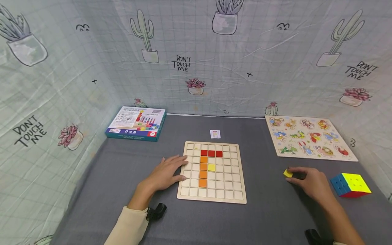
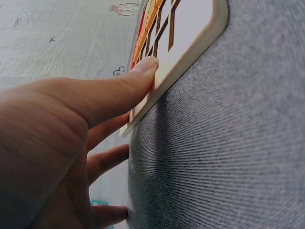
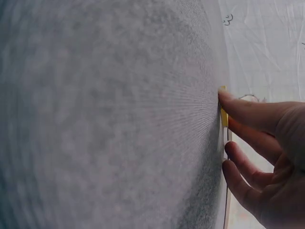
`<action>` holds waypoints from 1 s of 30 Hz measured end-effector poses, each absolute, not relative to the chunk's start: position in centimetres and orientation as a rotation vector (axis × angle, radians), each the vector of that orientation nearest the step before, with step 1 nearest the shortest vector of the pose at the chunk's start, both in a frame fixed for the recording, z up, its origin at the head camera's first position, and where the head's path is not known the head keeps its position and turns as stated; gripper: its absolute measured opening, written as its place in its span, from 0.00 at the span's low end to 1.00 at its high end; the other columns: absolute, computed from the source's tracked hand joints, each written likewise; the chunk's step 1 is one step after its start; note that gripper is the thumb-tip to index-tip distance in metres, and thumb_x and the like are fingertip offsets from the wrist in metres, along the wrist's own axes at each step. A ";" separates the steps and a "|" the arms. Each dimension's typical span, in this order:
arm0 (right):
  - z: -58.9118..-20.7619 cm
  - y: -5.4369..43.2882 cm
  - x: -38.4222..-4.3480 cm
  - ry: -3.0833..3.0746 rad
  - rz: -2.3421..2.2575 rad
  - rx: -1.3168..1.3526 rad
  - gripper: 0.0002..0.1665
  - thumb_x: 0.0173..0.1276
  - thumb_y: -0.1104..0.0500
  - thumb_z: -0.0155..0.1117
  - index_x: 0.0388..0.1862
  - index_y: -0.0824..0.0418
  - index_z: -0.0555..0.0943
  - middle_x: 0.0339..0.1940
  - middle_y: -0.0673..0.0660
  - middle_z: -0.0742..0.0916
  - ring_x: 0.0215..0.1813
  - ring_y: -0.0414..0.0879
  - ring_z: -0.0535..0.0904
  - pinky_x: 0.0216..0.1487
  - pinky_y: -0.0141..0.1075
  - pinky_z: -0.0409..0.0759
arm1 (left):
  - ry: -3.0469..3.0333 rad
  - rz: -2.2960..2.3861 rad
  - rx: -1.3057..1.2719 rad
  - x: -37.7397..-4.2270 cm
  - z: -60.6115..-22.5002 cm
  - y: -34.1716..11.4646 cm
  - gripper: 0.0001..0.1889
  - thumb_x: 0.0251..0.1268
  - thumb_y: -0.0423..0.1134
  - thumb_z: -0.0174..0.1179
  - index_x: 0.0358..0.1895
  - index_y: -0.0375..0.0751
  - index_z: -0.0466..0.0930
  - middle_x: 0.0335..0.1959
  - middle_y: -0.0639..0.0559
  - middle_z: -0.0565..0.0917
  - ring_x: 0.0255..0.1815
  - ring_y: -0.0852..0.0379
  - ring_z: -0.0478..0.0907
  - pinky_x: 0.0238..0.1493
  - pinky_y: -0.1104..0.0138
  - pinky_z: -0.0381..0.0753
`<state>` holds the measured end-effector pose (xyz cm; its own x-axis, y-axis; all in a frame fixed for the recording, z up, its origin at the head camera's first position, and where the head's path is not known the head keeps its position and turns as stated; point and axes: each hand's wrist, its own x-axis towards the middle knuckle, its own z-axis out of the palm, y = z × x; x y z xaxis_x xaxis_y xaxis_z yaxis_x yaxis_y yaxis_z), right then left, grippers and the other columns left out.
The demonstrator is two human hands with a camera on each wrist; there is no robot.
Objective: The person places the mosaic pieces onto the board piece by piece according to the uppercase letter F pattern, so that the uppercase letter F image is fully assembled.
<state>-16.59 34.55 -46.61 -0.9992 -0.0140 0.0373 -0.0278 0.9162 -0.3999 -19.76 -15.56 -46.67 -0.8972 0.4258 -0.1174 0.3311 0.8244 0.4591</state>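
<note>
A wooden grid board [image 1: 214, 200] lies on the grey table. Three red tiles [image 1: 211, 153] form a row near its top, a column of several orange tiles [image 1: 203, 166] runs below the leftmost red one, and one yellow tile [image 1: 211, 167] sits beside that column. My left hand [image 1: 162, 174] touches the board's left edge, its thumb [image 2: 138, 76] on the rim and its other fingers spread. To the right of the board, my right hand [image 1: 313, 183] pinches another yellow tile [image 1: 288, 173] between thumb and fingers, at or just above the cloth. Part of that tile [image 3: 224, 117] is hidden by the thumb.
A small printed card [image 1: 215, 134] lies behind the board. At the back left is a flat game box [image 1: 136, 123]; at the back right, an insect picture puzzle [image 1: 309, 137]. A puzzle cube [image 1: 350, 184] stands right of my right hand. Patterned cloth [image 1: 214, 92] hangs behind the table.
</note>
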 end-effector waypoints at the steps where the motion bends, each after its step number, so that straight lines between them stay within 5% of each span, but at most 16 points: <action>1: -46.6 34.5 -16.6 -3.035 0.634 0.031 0.21 0.57 0.55 0.80 0.48 0.63 0.90 0.47 0.68 0.91 0.39 0.52 0.81 0.36 0.34 0.71 | 2.793 0.644 0.588 -19.8 -46.7 -15.6 0.31 0.69 0.49 0.66 0.73 0.49 0.73 0.81 0.53 0.66 0.84 0.44 0.58 0.79 0.31 0.49; 14: -46.4 34.3 -16.8 -3.033 0.625 0.005 0.16 0.59 0.58 0.77 0.45 0.64 0.90 0.44 0.67 0.92 0.38 0.52 0.82 0.35 0.34 0.68 | 2.788 0.653 0.604 -19.7 -46.5 -15.6 0.30 0.69 0.48 0.66 0.73 0.48 0.73 0.81 0.53 0.66 0.84 0.44 0.58 0.79 0.30 0.49; 22: -45.8 33.3 -17.1 -3.049 0.664 0.091 0.14 0.64 0.59 0.74 0.47 0.62 0.90 0.45 0.65 0.92 0.46 0.61 0.86 0.41 0.46 0.78 | 2.787 0.644 0.594 -19.8 -46.4 -15.5 0.30 0.69 0.49 0.66 0.73 0.48 0.73 0.81 0.53 0.66 0.84 0.44 0.58 0.79 0.31 0.49; 30: -44.9 30.4 -17.9 -2.990 0.759 0.158 0.13 0.65 0.61 0.72 0.49 0.62 0.89 0.46 0.67 0.91 0.41 0.56 0.89 0.30 0.33 0.77 | 2.789 0.646 0.586 -19.7 -46.4 -15.5 0.30 0.69 0.49 0.66 0.72 0.49 0.74 0.81 0.53 0.66 0.84 0.44 0.58 0.79 0.31 0.49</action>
